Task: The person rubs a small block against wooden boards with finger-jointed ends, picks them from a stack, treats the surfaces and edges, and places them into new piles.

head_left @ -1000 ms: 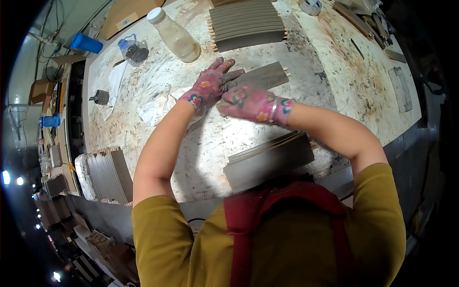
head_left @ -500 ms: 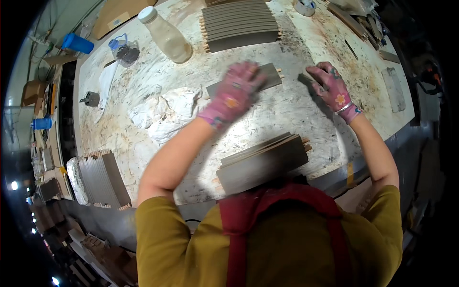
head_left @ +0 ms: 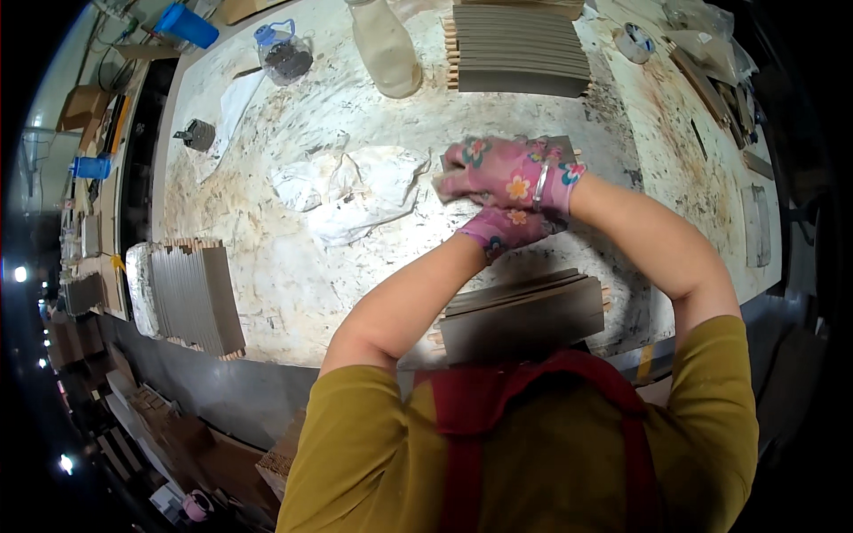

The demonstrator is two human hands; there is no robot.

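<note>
A grey board point(head_left: 562, 144) with wooden pegs at its right end lies on the worktable, mostly covered by my hands. My right hand point(head_left: 502, 169), in a pink flowered glove, reaches leftward across the board with its fingers bent together near the left end. Whatever it grips there is not clear. Below it, my left hand point(head_left: 514, 229) in a matching glove lies at the board's near side, its fingers hidden under the right wrist. Close to my body sits a short stack of similar pegged boards point(head_left: 524, 320).
A large stack of pegged boards point(head_left: 520, 67) stands at the back, another point(head_left: 195, 298) at the left front. White cloth point(head_left: 355, 191), a tall bottle point(head_left: 388, 53), a blue-lidded jug point(head_left: 284, 58) and a tape roll point(head_left: 633, 43) are on the worktable point(head_left: 293, 284).
My right hand has swung left from beside the board to over it. My left hand has drawn back toward me, beneath the right wrist. The whole view has shifted.
</note>
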